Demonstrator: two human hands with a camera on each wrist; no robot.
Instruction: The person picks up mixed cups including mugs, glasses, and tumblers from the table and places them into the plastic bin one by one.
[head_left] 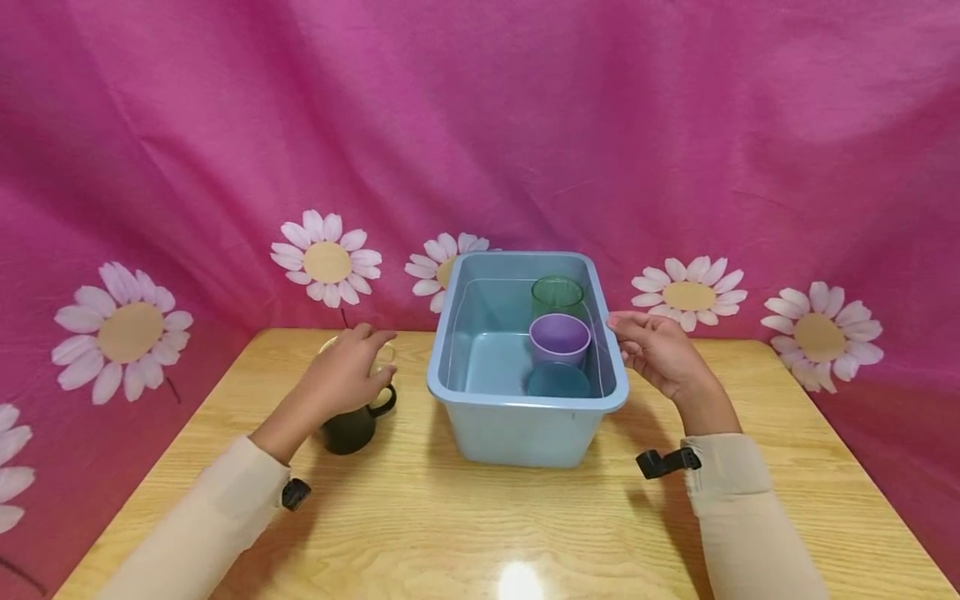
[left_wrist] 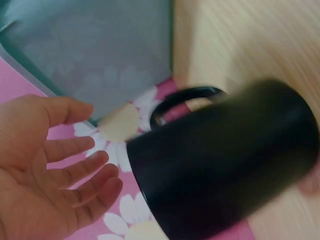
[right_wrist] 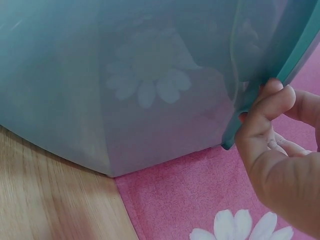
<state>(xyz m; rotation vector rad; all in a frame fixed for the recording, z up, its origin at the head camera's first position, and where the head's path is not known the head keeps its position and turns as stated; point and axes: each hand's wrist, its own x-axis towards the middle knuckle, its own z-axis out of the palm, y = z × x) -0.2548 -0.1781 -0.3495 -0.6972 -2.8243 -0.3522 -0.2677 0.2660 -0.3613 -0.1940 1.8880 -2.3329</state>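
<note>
My left hand [head_left: 341, 375] is over a black mug [head_left: 348, 433] on the left of the table. In the left wrist view its fingers [left_wrist: 100, 162] are spread and slightly bent, apart from the mug's top, with the handle toward the tub. My right hand [head_left: 663, 350] pinches the right rim of a blue-grey plastic tub [head_left: 525, 433] between thumb and finger, as the right wrist view shows. Inside the tub, along its right side, stand a green see-through glass [head_left: 557, 292], a purple cup [head_left: 560, 340] and a teal cup [head_left: 558, 382].
Partly hidden behind my left hand is a yellowish see-through item [head_left: 386, 354]. The wooden table [head_left: 450, 525] ends at a pink curtain [head_left: 480, 125] with white daisies, close behind the tub. A black strap piece [head_left: 660, 463] hangs at my right cuff.
</note>
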